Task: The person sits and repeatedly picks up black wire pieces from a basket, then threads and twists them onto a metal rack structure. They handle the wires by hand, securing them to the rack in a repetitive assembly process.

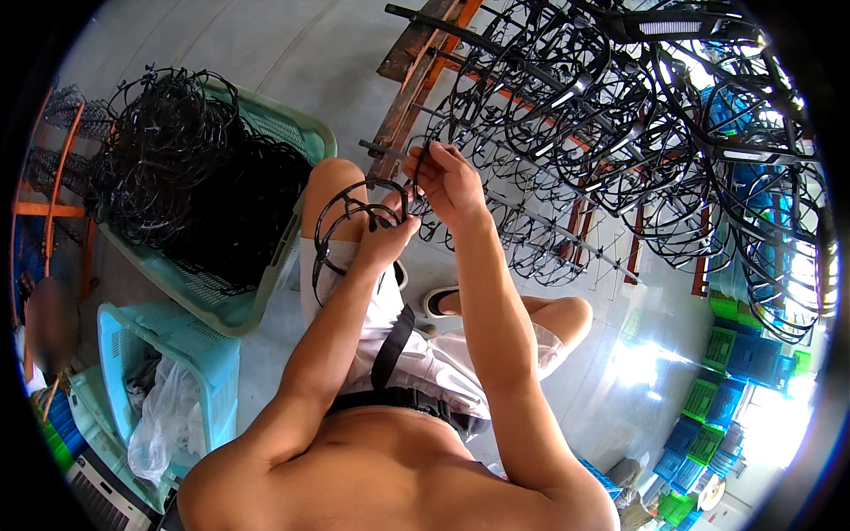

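My left hand (390, 237) is closed round several thin black looped pieces (329, 228), whose curved arms hang out to its left, over my left knee. I cannot make out what kind of part they are. Just to the right and slightly farther away, my right hand (450, 184) has its fingers curled on a thin black loop at the near left side of the rack. The loop partly hides behind those fingers. Many similar black looped pieces (531, 115) hang in rows on the rack's rods (482, 42).
A green plastic basket (323, 133) heaped with black looped pieces stands at left. Nearer is a light-blue crate (217, 354) holding clear plastic bags (168, 416). The orange-brown rack frame (412, 88) rises ahead. Blue and green crates (708, 398) line the right side.
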`<state>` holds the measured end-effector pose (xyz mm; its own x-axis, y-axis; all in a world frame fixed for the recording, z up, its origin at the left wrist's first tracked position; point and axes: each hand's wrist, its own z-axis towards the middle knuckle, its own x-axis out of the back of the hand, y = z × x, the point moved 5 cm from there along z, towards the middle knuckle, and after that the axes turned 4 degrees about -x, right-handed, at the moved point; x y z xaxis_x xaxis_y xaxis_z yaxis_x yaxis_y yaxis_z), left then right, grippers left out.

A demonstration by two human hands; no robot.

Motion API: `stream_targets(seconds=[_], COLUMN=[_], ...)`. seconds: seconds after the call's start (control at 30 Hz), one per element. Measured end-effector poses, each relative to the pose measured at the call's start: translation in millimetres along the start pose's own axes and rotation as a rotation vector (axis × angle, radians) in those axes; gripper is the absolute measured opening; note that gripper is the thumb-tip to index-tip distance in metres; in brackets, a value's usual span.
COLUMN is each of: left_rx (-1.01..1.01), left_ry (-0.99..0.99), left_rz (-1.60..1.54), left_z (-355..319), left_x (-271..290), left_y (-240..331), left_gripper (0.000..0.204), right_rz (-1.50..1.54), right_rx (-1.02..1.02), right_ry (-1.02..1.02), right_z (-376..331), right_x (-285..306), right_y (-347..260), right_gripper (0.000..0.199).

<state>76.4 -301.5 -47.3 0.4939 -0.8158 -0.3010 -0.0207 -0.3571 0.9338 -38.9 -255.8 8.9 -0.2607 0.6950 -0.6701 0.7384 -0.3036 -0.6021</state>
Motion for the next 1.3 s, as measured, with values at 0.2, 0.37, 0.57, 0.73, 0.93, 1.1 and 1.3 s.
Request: stream_targets(seconds=[0.2, 0.37, 0.57, 0.73, 0.93, 1.1, 1.3], left_rx=[-0.042, 0.044, 0.088, 0.082, 0.110, 0.113, 0.010], left_ry=[-0.032, -0.027, 0.012, 0.028, -0.042, -0.032, 0.042], left_rz=[-0.018, -0.116, -0.038, -0.232, -0.254, -0.267, -0.119], left_z=[0.0, -2.4, 8.6, 9.9, 7.8, 6.4, 1.1], left_x=[2.4, 3.7, 6.8, 7.0, 2.1, 1.5, 2.5], left_y=[-4.1, 0.6, -4.8, -9.9, -5.4, -0.8, 3.8], left_gripper=[0.037, 0.038, 0.027, 0.022, 0.023, 0.022, 0.020], right_rz=[0.001, 0.008, 0.047, 0.027, 0.038, 0.028, -0.044], right_rx=[-0.010, -0.034, -0.030, -0.004, -0.014, -0.020, 0.001], right_ry=[0.003, -0.081, -0.026, 0.058, 0.044, 0.029, 0.065], right_z=[2.9, 2.7, 3.6, -10.4, -9.4, -10.2, -17.6], right_x=[2.5, 0.3, 6.5, -3.9, 1.4, -0.2, -2.8], right_y=[-2.5, -5.4, 2.7, 7.2, 9.2, 8.8, 4.9], right_gripper=[0.013, 0.013, 0.013, 0.012, 0.013, 0.013, 0.017])
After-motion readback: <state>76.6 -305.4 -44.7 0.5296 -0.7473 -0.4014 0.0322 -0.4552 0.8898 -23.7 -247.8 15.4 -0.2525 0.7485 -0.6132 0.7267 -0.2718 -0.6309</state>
